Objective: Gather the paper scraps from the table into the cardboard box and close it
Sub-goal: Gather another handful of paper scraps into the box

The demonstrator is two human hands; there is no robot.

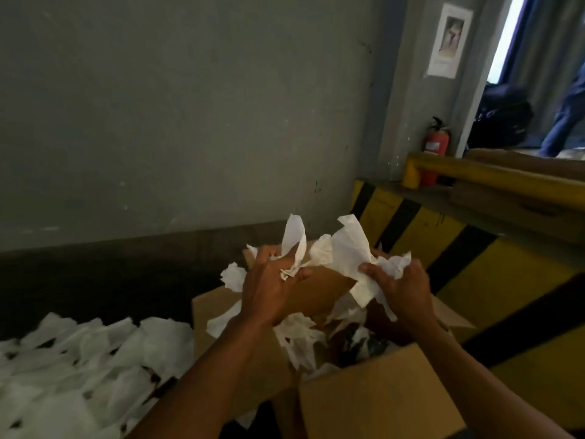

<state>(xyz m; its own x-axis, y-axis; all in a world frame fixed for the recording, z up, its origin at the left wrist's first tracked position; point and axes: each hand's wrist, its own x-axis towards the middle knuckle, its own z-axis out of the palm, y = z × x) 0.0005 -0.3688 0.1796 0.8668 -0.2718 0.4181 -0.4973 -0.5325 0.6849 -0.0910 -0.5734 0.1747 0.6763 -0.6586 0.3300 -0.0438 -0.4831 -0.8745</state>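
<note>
My left hand (pixel 272 288) and right hand (pixel 406 291) are both clamped on one bunch of paper scraps (pixel 346 248), fingers curled into it, held up over the open cardboard box (pixel 380 413). More scraps are already inside (pixel 299 339), and a big loose pile (pixel 79 359) lies on the dark tabletop (pixel 95 267) just left of the box. Risks as I judge them: the bunch is only loosely pinched, with long tails sticking up and hanging below my hands. A piece could slip out on release and drift past the far flap, or down toward the yellow-and-black striped barrier (pixel 443 239) on the right. One strip inside looks draped near the box rim, so it could get trapped under a flap and stop the box closing flat. The pile looks large next to the box, so overfilling is likely, and pressing it down could push scraps back out. The light is dim and the white-on-white pile is blurred, so small bits are easy to miss. Writing: I see no print or brand on the box faces that show. The wall poster (pixel 448 42) has a picture and some lines under it, too small to read. The red fire extinguisher (pixel 437 144) has a label patch I can't read.
</note>
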